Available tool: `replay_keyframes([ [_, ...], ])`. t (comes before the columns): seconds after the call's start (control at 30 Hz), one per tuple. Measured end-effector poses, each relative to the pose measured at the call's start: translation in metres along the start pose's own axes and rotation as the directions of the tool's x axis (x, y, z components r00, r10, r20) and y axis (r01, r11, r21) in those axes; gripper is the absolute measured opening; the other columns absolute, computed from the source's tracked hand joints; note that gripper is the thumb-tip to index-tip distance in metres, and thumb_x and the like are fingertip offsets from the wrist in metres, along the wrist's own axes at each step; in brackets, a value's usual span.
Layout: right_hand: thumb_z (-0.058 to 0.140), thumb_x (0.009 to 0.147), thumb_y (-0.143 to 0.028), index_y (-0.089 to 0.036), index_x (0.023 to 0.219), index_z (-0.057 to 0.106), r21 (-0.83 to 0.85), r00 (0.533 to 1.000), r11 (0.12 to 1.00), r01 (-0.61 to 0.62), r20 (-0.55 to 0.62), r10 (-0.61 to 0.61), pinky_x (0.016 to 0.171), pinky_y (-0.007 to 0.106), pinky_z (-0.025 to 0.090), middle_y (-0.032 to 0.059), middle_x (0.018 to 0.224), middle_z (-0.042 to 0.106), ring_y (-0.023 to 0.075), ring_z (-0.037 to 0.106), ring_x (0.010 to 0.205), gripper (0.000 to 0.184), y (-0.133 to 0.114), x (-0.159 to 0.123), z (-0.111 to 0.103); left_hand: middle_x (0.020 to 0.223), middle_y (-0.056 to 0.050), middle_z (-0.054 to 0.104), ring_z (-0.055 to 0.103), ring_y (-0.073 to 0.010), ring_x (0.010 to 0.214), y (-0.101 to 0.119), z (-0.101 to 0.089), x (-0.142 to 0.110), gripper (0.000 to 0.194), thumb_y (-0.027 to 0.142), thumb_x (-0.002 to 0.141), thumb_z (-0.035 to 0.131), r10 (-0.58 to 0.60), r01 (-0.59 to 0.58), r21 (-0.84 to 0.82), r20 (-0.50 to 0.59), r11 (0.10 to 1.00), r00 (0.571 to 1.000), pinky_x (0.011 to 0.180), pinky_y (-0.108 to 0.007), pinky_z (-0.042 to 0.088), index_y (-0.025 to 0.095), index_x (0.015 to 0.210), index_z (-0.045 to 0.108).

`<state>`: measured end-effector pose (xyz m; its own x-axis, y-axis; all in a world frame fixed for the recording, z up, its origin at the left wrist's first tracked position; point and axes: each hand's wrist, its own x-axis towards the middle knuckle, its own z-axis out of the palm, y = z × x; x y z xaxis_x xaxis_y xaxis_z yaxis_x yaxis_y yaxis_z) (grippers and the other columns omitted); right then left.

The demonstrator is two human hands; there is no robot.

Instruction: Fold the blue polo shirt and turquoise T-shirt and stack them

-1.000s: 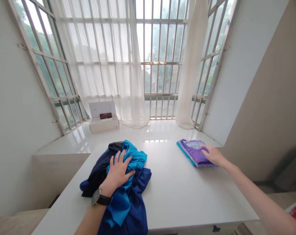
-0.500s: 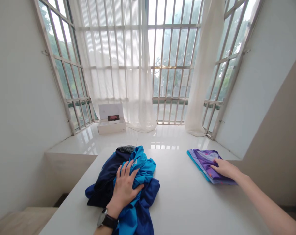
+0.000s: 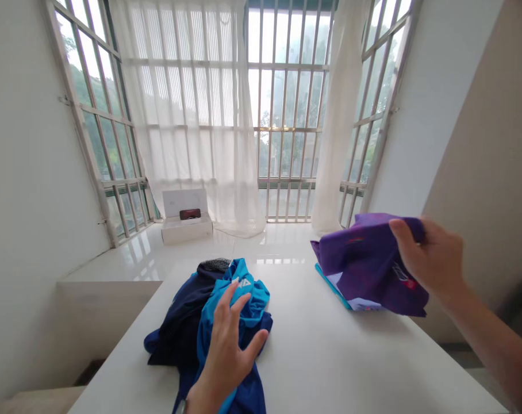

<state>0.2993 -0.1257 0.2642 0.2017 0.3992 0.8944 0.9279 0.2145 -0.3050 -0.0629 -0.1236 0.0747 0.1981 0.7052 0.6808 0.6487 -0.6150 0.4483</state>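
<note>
A crumpled heap of navy and bright blue sports clothing lies on the white table. My left hand is over the heap with its fingers spread, at or just above the bright blue cloth, and holds nothing. To the right, a purple printed garment with a teal layer under it rests on the table. My right hand pinches the purple garment's far right edge and lifts it up. The fold underneath is partly hidden by the raised cloth.
The white table top ends in edges on the left and front right. Beyond it lies a glossy tiled ledge holding an open white box with a dark device. Sheer white curtains hang before barred windows.
My right hand has taken hold of the purple garment and raised its edge off the table. My left hand has lifted from pressing the heap, its fingers now spread.
</note>
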Motion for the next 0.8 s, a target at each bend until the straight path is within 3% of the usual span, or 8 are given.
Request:
replay_keyframes([
  [0.1, 0.056, 0.087, -0.058, -0.029, 0.057, 0.043, 0.173, 0.981, 0.985, -0.016, -0.186, 0.049, 0.048, 0.034, 0.029, -0.0027, 0.052, 0.035, 0.0163, 0.035, 0.051, 0.044, -0.057, 0.006, -0.027, 0.159, -0.018, 0.026, 0.025, -0.0366, 0.147, 0.061, 0.013, 0.006, 0.082, 0.040, 0.085, 0.070, 0.128, -0.093, -0.176, 0.196, 0.980, 0.972, 0.114, -0.060, 0.036, 0.025, 0.151, 0.025],
  [0.2, 0.053, 0.091, -0.054, -0.030, 0.061, 0.050, 0.303, 0.998, 0.953, -0.030, -0.036, 0.043, 0.050, 0.034, 0.031, -0.0016, 0.057, 0.040, 0.0181, 0.038, 0.054, 0.038, -0.095, -0.003, -0.036, 0.157, -0.025, 0.028, 0.031, -0.0412, 0.144, 0.102, 0.040, 0.008, 0.117, 0.050, 0.070, 0.082, 0.148, -0.053, -0.372, 0.233, 0.927, 0.961, 0.110, -0.061, 0.040, 0.017, 0.156, 0.009],
  [0.33, 0.055, 0.093, -0.046, -0.029, 0.078, 0.066, 0.391, 0.994, 0.919, 0.048, 0.072, -0.083, 0.068, 0.038, 0.049, 0.0008, 0.088, 0.067, 0.0220, 0.061, 0.076, 0.025, -0.103, -0.018, -0.032, 0.122, -0.012, 0.067, 0.065, -0.0298, 0.107, 0.115, 0.067, 0.003, 0.065, 0.037, 0.085, 0.068, 0.089, 0.110, -0.584, 0.301, 0.804, 0.949, 0.089, -0.043, 0.057, 0.022, 0.142, 0.042],
  [0.43, 0.057, 0.092, -0.043, -0.028, 0.086, 0.069, 0.427, 0.999, 0.904, 0.012, 0.028, -0.026, 0.079, 0.040, 0.054, 0.0012, 0.110, 0.071, 0.0241, 0.066, 0.092, 0.020, -0.087, -0.018, -0.023, 0.088, -0.003, 0.072, 0.067, -0.0206, 0.081, 0.102, 0.054, 0.008, 0.024, 0.032, 0.095, 0.054, 0.004, 0.241, -0.650, 0.351, 0.721, 0.936, 0.071, -0.030, 0.057, 0.021, 0.112, 0.065],
  [0.57, 0.060, 0.091, -0.042, -0.026, 0.098, 0.070, 0.554, 0.998, 0.831, -0.057, 0.044, 0.039, 0.093, 0.041, 0.055, 0.0022, 0.120, 0.069, 0.0234, 0.066, 0.106, 0.020, -0.071, -0.019, -0.002, 0.098, -0.002, 0.072, 0.067, -0.0182, 0.088, 0.076, -0.003, 0.040, 0.026, 0.038, 0.096, 0.053, -0.317, 0.248, -0.782, 0.067, 0.572, 0.946, 0.076, -0.027, 0.056, 0.021, 0.110, 0.066],
  [0.67, 0.056, 0.094, -0.041, -0.026, 0.111, 0.065, 0.588, 0.942, 0.809, -0.010, 0.277, -0.190, 0.106, 0.045, 0.048, 0.0052, 0.143, 0.055, 0.0251, 0.055, 0.127, 0.024, -0.069, -0.030, 0.022, 0.103, -0.001, 0.071, 0.067, -0.0163, 0.085, 0.060, -0.052, 0.074, 0.034, 0.043, 0.096, 0.053, -0.569, 0.141, -0.837, -0.227, 0.530, 0.791, 0.075, -0.027, 0.056, 0.025, 0.125, 0.058],
  [0.73, 0.052, 0.096, -0.040, -0.028, 0.124, 0.059, 0.563, 0.824, 0.826, 0.036, 0.451, -0.344, 0.108, 0.045, 0.047, 0.0070, 0.153, 0.045, 0.0250, 0.050, 0.134, 0.031, -0.060, -0.041, 0.042, 0.111, -0.002, 0.068, 0.066, -0.0172, 0.093, 0.048, -0.072, 0.091, 0.037, 0.043, 0.097, 0.051, -0.533, 0.042, -0.743, -0.440, 0.669, 0.723, 0.085, -0.029, 0.055, 0.027, 0.131, 0.054],
  [0.8, 0.047, 0.097, -0.040, -0.028, 0.133, 0.052, 0.488, 0.729, 0.873, 0.030, 0.586, -0.352, 0.102, 0.043, 0.052, 0.0099, 0.151, 0.046, 0.0242, 0.056, 0.128, 0.038, -0.035, -0.050, 0.065, 0.128, -0.004, 0.062, 0.060, -0.0202, 0.115, 0.029, -0.076, 0.098, 0.039, 0.038, 0.100, 0.046, -0.347, 0.010, -0.520, -0.555, 0.854, 0.756, 0.103, -0.035, 0.047, 0.027, 0.137, 0.049],
])
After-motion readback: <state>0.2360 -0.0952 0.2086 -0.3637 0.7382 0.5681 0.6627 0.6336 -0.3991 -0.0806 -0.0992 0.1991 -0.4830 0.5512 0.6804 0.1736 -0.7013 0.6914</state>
